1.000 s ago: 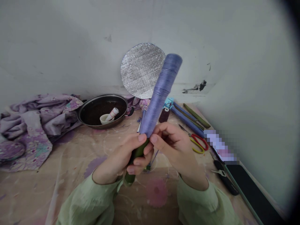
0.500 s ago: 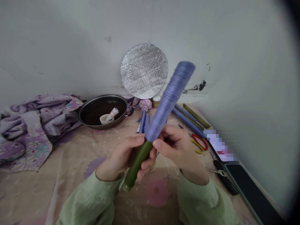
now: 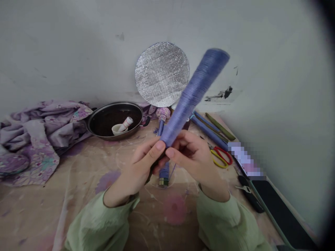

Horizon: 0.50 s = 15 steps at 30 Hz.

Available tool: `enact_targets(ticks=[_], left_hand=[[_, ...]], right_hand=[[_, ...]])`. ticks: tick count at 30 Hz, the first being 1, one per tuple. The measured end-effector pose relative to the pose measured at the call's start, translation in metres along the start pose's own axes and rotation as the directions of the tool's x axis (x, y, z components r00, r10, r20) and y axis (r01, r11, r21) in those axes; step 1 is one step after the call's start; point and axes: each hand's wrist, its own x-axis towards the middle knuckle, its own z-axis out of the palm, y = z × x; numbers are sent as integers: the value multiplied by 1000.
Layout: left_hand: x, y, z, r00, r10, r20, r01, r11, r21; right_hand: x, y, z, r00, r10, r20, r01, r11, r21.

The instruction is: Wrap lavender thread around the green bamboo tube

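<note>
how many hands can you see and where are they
2: the left hand holds the purple-wrapped stick around the wrapping's lower end, and the right hand is beside it, at that same end. No others show.

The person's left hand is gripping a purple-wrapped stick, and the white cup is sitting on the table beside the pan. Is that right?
Not quite: the white cup sits inside the pan, not on the table beside it, as the head view shows. The left hand is indeed gripping the purple-wrapped stick.
</note>
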Motion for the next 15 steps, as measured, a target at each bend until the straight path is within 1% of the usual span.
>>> enact_targets(ticks=[3, 6, 10, 12, 13, 15], left_hand=[[0, 2, -4, 998, 38, -59, -40, 999, -30], [-2, 11, -9, 993, 81, -82, -88, 993, -80], [-10, 28, -17, 984, 127, -124, -152, 964, -220], [-15, 36, -20, 973, 176, -150, -215, 930, -298], [-18, 41, -22, 965, 213, -152, -252, 912, -323], [-25, 48, -26, 950, 256, -179, -306, 878, -368]], right_hand=[[0, 1, 3, 998, -29, 53, 29, 1000, -5], [1, 6, 7, 996, -41, 74, 45, 997, -58], [0, 24, 14, 996, 29, 81, -15, 985, -169], [-4, 37, 17, 992, 110, 59, -90, 959, -270], [-7, 44, 17, 991, 128, 44, -107, 941, -322], [-14, 57, 15, 989, 148, 25, -128, 919, -373]])
